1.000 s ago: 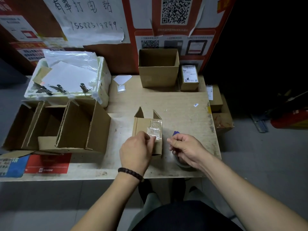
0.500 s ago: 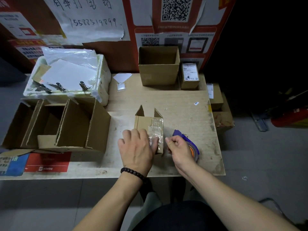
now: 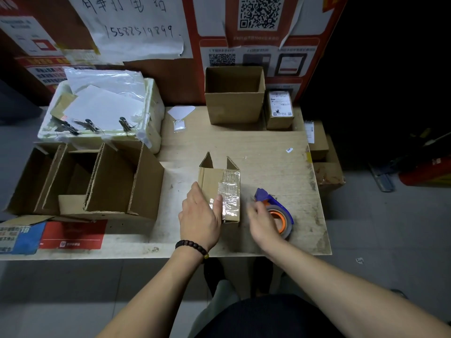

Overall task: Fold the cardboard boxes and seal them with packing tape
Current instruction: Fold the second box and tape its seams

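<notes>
Two hands work near the worktop's (image 3: 268, 152) front edge: my left hand (image 3: 200, 217) presses flat fingers on the taped cardboard box (image 3: 219, 191); my right hand (image 3: 264, 222) grips the tape dispenser (image 3: 278, 211) beside it

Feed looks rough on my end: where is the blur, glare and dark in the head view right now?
Head view: the right hand is smeared by motion blur beside the tape dispenser; the left hand is sharp, flat on the small box, where the clear tape throws glare; the right background is nearly black; the table edges bow from the wide lens.
</notes>
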